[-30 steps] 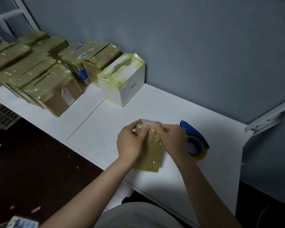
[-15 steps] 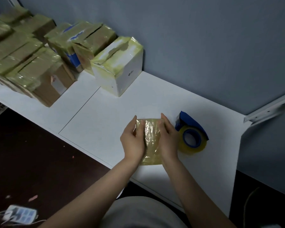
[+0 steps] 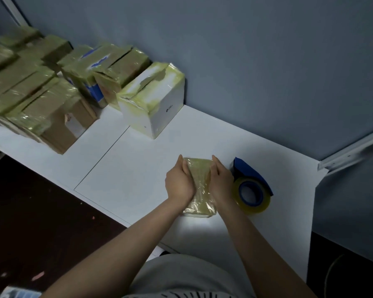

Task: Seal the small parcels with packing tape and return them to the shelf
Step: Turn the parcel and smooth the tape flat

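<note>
Head view, my left hand (image 3: 179,182) and right hand (image 3: 221,181) press straight fingers on both sides of the taped parcel (image 3: 200,168), lying on the white shelf (image 3: 138,168), tape dispenser (image 3: 251,191) just beside my right hand

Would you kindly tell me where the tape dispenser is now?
In the head view, the tape dispenser lies on the white table, just right of the right hand.
</note>
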